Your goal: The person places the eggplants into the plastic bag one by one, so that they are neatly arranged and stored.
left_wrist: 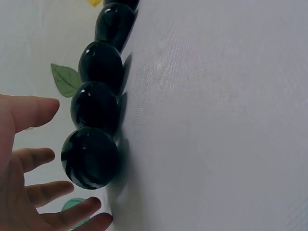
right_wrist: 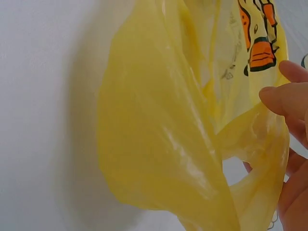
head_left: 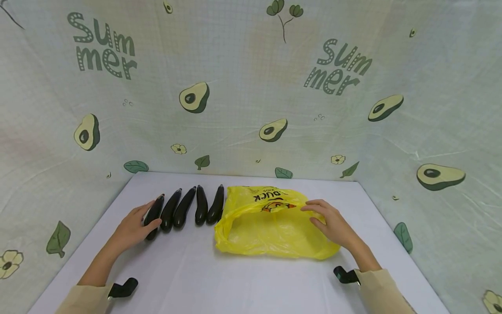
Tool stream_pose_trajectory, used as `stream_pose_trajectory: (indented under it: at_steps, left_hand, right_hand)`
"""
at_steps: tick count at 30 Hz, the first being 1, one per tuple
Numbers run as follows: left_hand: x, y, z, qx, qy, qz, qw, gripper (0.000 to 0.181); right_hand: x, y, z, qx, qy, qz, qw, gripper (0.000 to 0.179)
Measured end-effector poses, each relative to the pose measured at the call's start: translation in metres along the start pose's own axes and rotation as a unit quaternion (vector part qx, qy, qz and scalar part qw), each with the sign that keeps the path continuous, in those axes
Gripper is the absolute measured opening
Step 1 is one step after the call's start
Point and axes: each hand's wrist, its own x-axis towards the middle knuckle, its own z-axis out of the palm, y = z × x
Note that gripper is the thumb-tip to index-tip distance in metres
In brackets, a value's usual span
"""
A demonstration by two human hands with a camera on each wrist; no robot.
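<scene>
In the head view my left hand (head_left: 135, 224) reaches around the leftmost eggplant (head_left: 155, 216), thumb on its near right side and fingers at its left. The left wrist view shows the spread fingers beside the rounded end of this eggplant (left_wrist: 90, 158). My right hand (head_left: 330, 221) is at the right edge of a yellow plastic bag (head_left: 274, 237), which lies with its mouth gaping. The right wrist view has the thumb in front of the bag's (right_wrist: 149, 120) edge, other fingers partly hidden behind it. Fingers and thumb look relaxed and apart.
Several more dark eggplants (head_left: 184, 207) lie in a row between the left hand and the bag. A white-covered table (head_left: 204, 279) carries everything. Fabric walls (head_left: 235, 87) printed with avocados rise behind and at both sides. Black wrist mounts (head_left: 124, 288) stick out by the sleeves.
</scene>
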Motion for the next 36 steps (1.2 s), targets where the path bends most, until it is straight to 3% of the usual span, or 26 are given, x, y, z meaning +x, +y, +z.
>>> stream_pose_trajectory:
  at_steps: [11, 21, 36]
  left_hand:
    - [-0.004, -0.002, 0.0, -0.005, -0.023, -0.006, 0.9997, 0.081]
    - [-0.005, -0.003, -0.001, 0.002, -0.034, -0.016, 0.9993, 0.079]
    - [-0.005, -0.003, 0.0, -0.006, -0.041, -0.02, 0.9989, 0.079]
  right_hand:
    - [0.0, 0.002, 0.002, -0.014, 0.014, -0.002, 0.9998, 0.042]
    - [-0.009, 0.002, -0.007, -0.028, -0.026, 0.005, 0.9993, 0.051]
    - [-0.007, 0.004, -0.004, -0.012, -0.021, 0.041, 0.9989, 0.056]
